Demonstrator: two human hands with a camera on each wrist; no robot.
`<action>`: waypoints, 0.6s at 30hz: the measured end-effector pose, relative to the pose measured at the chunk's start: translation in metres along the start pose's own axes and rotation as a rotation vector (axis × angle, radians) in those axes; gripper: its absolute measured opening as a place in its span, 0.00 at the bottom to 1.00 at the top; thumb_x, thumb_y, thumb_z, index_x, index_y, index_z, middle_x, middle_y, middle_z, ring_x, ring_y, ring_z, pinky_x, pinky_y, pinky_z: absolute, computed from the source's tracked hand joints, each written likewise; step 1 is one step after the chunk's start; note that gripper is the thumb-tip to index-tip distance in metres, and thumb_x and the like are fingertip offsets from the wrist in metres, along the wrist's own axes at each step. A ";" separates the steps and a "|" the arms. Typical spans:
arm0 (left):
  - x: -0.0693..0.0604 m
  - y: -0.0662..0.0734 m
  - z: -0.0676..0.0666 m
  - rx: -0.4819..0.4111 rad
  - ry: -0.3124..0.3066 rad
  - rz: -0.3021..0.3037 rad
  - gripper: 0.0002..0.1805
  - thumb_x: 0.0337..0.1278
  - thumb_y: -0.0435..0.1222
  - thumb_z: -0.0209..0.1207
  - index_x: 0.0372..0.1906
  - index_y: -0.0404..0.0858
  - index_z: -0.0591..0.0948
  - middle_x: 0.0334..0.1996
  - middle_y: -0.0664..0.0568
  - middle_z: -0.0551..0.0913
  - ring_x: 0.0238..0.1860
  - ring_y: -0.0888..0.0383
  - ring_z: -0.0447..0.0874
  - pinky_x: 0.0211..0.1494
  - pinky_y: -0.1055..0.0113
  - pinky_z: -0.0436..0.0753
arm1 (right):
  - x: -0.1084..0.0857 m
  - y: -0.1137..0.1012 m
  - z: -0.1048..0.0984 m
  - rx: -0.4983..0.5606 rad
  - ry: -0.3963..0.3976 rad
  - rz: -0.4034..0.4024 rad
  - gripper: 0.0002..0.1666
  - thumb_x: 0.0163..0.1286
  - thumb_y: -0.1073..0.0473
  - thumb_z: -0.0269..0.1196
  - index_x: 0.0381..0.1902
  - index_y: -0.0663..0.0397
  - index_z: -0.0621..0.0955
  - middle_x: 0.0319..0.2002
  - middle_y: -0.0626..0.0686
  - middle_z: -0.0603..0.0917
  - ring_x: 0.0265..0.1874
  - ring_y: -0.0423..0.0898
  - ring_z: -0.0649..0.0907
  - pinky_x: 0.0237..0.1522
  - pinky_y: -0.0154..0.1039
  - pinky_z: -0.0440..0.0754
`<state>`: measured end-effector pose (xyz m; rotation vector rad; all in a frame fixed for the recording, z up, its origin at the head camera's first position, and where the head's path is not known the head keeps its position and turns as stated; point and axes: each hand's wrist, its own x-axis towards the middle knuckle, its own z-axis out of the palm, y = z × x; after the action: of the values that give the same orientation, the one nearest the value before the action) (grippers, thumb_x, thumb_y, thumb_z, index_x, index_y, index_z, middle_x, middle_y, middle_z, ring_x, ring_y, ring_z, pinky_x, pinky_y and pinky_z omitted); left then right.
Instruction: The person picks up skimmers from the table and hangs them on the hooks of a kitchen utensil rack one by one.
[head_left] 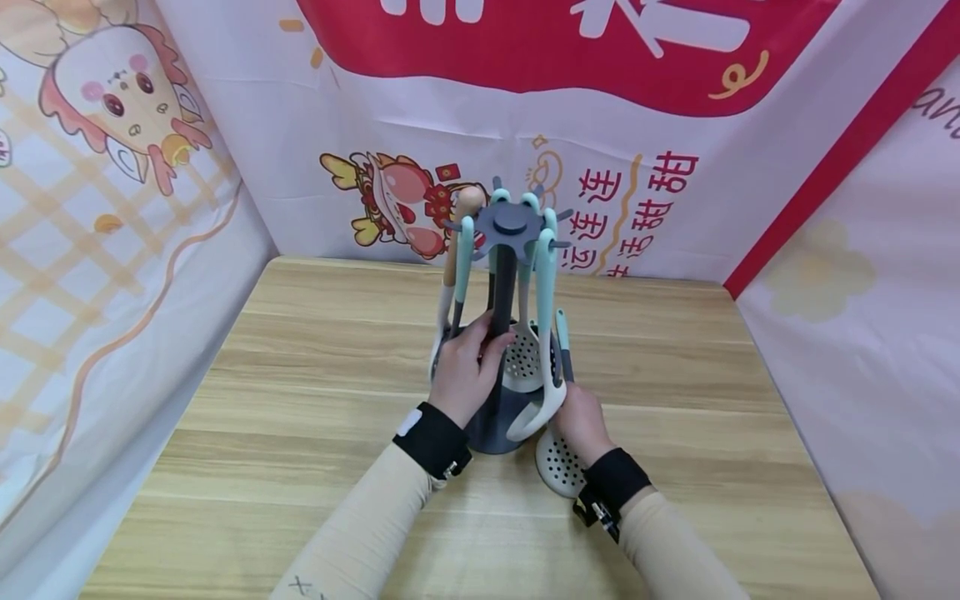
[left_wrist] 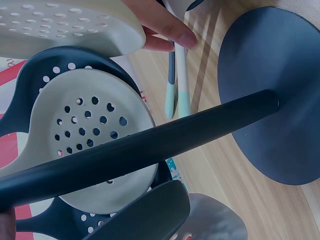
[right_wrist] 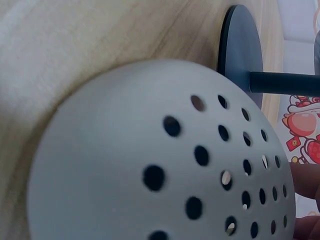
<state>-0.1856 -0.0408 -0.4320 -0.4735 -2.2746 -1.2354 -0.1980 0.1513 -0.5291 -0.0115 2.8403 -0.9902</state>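
A dark grey rotating utensil stand (head_left: 510,218) stands on the table, its round base (left_wrist: 277,100) flat on the wood. My left hand (head_left: 463,371) grips its central pole (left_wrist: 150,145) about midway up. Around the pole hang several mint-handled utensils, including a pale perforated skimmer (head_left: 522,358) and a white ladle (head_left: 542,412). Right of the base, my right hand (head_left: 583,421) holds another pale skimmer (head_left: 560,462), its holed head low beside the table. This skimmer head (right_wrist: 165,150) fills much of the right wrist view. A dark shaft with a mint end (head_left: 564,337) shows above that hand.
The wooden table (head_left: 300,433) extends on both sides of the stand. Printed cloth walls (head_left: 480,108) enclose the back, left and right. A wooden-handled utensil (head_left: 452,258) hangs at the stand's left, and dark perforated heads (left_wrist: 75,59) overlap behind the pole.
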 end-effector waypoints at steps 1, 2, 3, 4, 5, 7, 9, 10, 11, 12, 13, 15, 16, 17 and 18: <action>0.000 0.000 0.000 0.001 0.000 -0.001 0.13 0.70 0.37 0.57 0.52 0.34 0.79 0.40 0.45 0.88 0.37 0.53 0.88 0.40 0.59 0.85 | 0.000 0.000 0.000 -0.003 -0.007 0.000 0.09 0.72 0.61 0.59 0.42 0.59 0.84 0.33 0.57 0.85 0.31 0.49 0.83 0.36 0.44 0.83; 0.000 0.001 0.000 0.002 -0.001 -0.003 0.13 0.70 0.37 0.57 0.52 0.34 0.79 0.40 0.45 0.88 0.37 0.53 0.88 0.40 0.59 0.85 | 0.001 -0.001 -0.001 -0.009 -0.014 -0.002 0.09 0.72 0.61 0.58 0.43 0.58 0.84 0.33 0.56 0.85 0.31 0.48 0.82 0.36 0.44 0.82; 0.000 0.001 0.000 0.002 -0.003 -0.005 0.13 0.70 0.37 0.57 0.52 0.34 0.79 0.40 0.45 0.88 0.37 0.53 0.88 0.40 0.59 0.85 | 0.001 -0.001 -0.001 -0.012 -0.020 0.002 0.10 0.73 0.61 0.58 0.42 0.58 0.84 0.32 0.56 0.84 0.31 0.48 0.82 0.37 0.43 0.82; 0.000 0.001 0.000 0.002 -0.003 -0.004 0.13 0.70 0.37 0.57 0.52 0.34 0.79 0.40 0.45 0.88 0.37 0.53 0.88 0.40 0.59 0.85 | 0.002 -0.002 -0.001 -0.018 -0.026 0.003 0.10 0.73 0.60 0.57 0.42 0.58 0.84 0.31 0.55 0.83 0.30 0.48 0.81 0.36 0.43 0.82; 0.000 0.001 0.001 0.002 -0.003 -0.002 0.13 0.70 0.37 0.57 0.51 0.33 0.79 0.40 0.45 0.88 0.37 0.53 0.88 0.40 0.59 0.86 | 0.002 -0.002 -0.001 -0.019 -0.031 0.004 0.10 0.73 0.60 0.57 0.42 0.58 0.84 0.31 0.55 0.83 0.29 0.48 0.80 0.36 0.43 0.82; 0.000 0.001 0.001 0.003 -0.002 0.004 0.13 0.70 0.37 0.57 0.51 0.33 0.79 0.40 0.45 0.88 0.37 0.53 0.88 0.40 0.59 0.86 | 0.003 -0.002 -0.001 -0.023 -0.034 0.004 0.09 0.74 0.61 0.56 0.40 0.58 0.83 0.29 0.55 0.82 0.29 0.48 0.80 0.36 0.44 0.81; 0.000 0.001 0.001 -0.001 -0.002 0.009 0.13 0.70 0.37 0.57 0.51 0.33 0.79 0.40 0.45 0.88 0.37 0.52 0.88 0.40 0.59 0.86 | 0.003 -0.002 0.000 -0.036 -0.025 -0.004 0.09 0.73 0.61 0.56 0.38 0.57 0.83 0.29 0.55 0.81 0.29 0.49 0.80 0.36 0.45 0.82; 0.000 0.001 0.001 -0.003 -0.003 0.012 0.12 0.70 0.37 0.57 0.51 0.33 0.79 0.40 0.45 0.88 0.37 0.52 0.89 0.40 0.59 0.86 | 0.004 -0.002 0.000 -0.045 -0.020 -0.011 0.09 0.73 0.62 0.56 0.36 0.57 0.82 0.29 0.55 0.81 0.29 0.49 0.80 0.36 0.45 0.82; 0.000 0.001 0.001 -0.006 -0.004 0.013 0.12 0.70 0.36 0.57 0.51 0.33 0.79 0.40 0.44 0.88 0.38 0.52 0.89 0.40 0.59 0.86 | 0.004 -0.001 0.001 -0.054 -0.013 -0.022 0.08 0.72 0.63 0.57 0.34 0.57 0.82 0.28 0.55 0.81 0.30 0.50 0.81 0.37 0.46 0.82; 0.000 0.001 0.001 -0.008 -0.005 0.014 0.12 0.70 0.36 0.57 0.50 0.33 0.79 0.40 0.44 0.88 0.38 0.52 0.89 0.41 0.59 0.86 | 0.005 -0.001 0.002 -0.061 -0.003 -0.034 0.08 0.71 0.63 0.57 0.33 0.57 0.82 0.28 0.55 0.81 0.30 0.50 0.81 0.37 0.46 0.82; 0.000 0.001 0.001 -0.008 -0.003 0.014 0.12 0.70 0.36 0.57 0.50 0.33 0.79 0.40 0.44 0.88 0.38 0.52 0.89 0.41 0.59 0.86 | 0.005 0.000 0.003 -0.075 0.006 -0.051 0.08 0.71 0.64 0.58 0.31 0.57 0.81 0.28 0.55 0.82 0.30 0.50 0.81 0.37 0.46 0.82; 0.000 0.000 0.001 -0.007 0.000 0.013 0.12 0.70 0.36 0.57 0.51 0.32 0.79 0.40 0.44 0.88 0.38 0.51 0.89 0.41 0.59 0.86 | 0.006 0.001 0.005 -0.089 0.024 -0.086 0.09 0.69 0.65 0.58 0.28 0.57 0.80 0.27 0.55 0.82 0.30 0.51 0.82 0.36 0.46 0.82; 0.000 0.000 0.001 -0.006 0.002 0.012 0.12 0.70 0.36 0.57 0.51 0.32 0.79 0.40 0.44 0.88 0.38 0.51 0.89 0.41 0.59 0.86 | 0.006 0.001 0.006 -0.097 0.032 -0.102 0.09 0.69 0.65 0.58 0.27 0.57 0.80 0.26 0.55 0.81 0.29 0.51 0.81 0.35 0.46 0.82; 0.000 0.000 0.001 -0.003 0.005 0.010 0.13 0.70 0.36 0.57 0.51 0.32 0.79 0.40 0.44 0.88 0.38 0.51 0.89 0.41 0.59 0.86 | 0.006 0.002 0.006 -0.105 0.041 -0.119 0.10 0.69 0.65 0.58 0.26 0.57 0.80 0.25 0.55 0.82 0.28 0.51 0.81 0.34 0.46 0.82; 0.000 -0.001 0.001 0.000 0.008 0.009 0.13 0.70 0.36 0.57 0.51 0.32 0.80 0.40 0.45 0.88 0.38 0.51 0.89 0.40 0.58 0.86 | 0.006 0.002 0.007 -0.109 0.051 -0.132 0.10 0.69 0.65 0.59 0.26 0.56 0.79 0.25 0.55 0.81 0.27 0.51 0.82 0.33 0.46 0.82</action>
<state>-0.1864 -0.0400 -0.4333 -0.4775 -2.2635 -1.2310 -0.2034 0.1483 -0.5367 -0.1903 2.9699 -0.8689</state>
